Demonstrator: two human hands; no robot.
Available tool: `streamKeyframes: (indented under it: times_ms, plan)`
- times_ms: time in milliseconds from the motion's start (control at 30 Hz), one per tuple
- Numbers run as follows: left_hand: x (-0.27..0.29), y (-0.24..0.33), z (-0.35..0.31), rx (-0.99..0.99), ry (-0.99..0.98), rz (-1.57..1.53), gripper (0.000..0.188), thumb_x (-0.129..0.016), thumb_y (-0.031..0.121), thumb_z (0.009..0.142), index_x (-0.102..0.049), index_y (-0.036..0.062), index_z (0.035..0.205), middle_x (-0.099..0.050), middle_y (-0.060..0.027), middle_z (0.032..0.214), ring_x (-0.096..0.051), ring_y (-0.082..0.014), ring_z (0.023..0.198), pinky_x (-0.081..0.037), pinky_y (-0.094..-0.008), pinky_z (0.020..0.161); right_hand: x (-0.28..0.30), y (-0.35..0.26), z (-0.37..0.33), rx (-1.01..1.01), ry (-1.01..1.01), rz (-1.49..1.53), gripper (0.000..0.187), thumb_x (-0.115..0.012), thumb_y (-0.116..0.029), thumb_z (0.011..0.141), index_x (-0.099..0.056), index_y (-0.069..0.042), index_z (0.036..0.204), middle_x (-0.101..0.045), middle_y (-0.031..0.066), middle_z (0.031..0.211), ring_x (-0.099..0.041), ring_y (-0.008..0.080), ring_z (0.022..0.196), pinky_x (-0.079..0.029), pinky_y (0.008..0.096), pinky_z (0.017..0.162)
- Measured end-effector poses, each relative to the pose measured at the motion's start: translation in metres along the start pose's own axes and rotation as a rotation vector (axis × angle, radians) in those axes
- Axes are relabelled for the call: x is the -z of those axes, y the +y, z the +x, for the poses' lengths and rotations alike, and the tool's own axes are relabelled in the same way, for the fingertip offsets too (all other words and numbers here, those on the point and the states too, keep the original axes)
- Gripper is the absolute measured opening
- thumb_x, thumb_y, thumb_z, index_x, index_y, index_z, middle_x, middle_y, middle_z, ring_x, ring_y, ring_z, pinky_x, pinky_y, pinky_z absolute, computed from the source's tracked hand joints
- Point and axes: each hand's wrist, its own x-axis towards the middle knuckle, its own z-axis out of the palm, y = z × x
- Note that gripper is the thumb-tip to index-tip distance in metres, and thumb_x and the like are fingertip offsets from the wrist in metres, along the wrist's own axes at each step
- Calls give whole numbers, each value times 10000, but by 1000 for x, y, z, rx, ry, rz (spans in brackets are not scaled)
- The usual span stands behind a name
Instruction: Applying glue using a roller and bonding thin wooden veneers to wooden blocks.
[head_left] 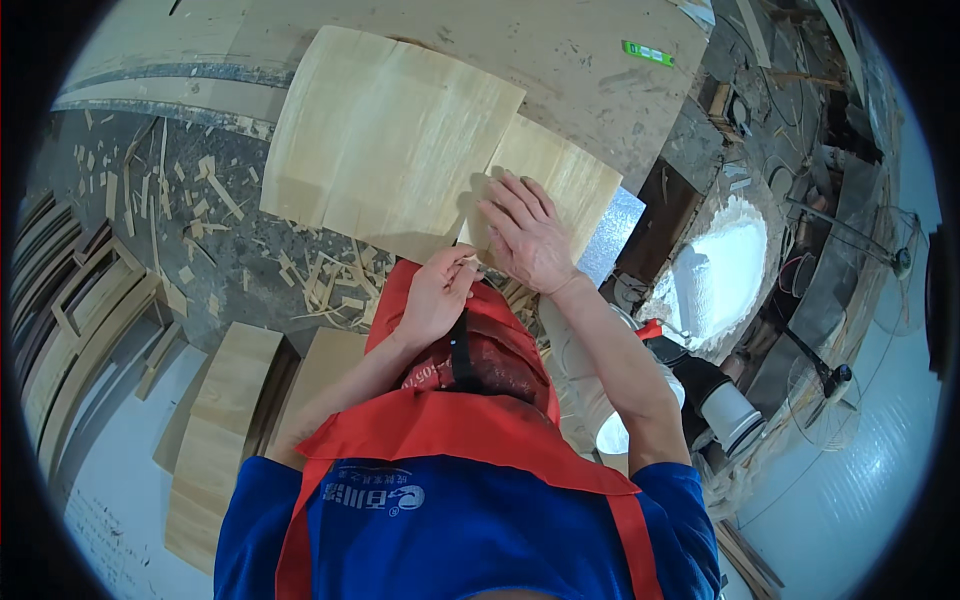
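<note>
A large pale wood veneer panel lies on the workbench with its near edge toward me. Beside it, on the right, lies a smaller pale wood panel, and the two meet along a seam. My right hand rests flat on the smaller panel, fingers stretched out and close to the seam. At the near edge, by the seam's end, my left hand is closed in a pinch. Something small and pale shows at its fingertips, too small to make out.
A green spirit level lies on the far right of the workbench. Wood scraps litter the floor. Stacked boards and curved wooden pieces stand at left. On the right are a white-filled tray and a fan.
</note>
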Motion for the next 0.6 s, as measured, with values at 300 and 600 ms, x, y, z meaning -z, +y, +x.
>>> streamKeyframes:
  times_ms: [300,600]
  plan:
    - [7,-4,6,93,-49,-33,290,-587,114,1085,-608,-52,1323,-747,-129,1044,-745,-157,906,-574,-272,771,-5,4,-3,47,-52,-38,493,-709,-177,917,-671,-152,1408,-527,124,1571,-428,347,1511,-308,527,1265]
    - [8,-7,7,41,-35,-37,302,-583,127,1091,-610,-58,1328,-753,-124,1019,-764,-180,964,-577,-279,820,-4,3,-2,52,-62,-55,519,-717,-179,904,-669,-161,1421,-520,127,1578,-425,351,1512,-308,528,1265]
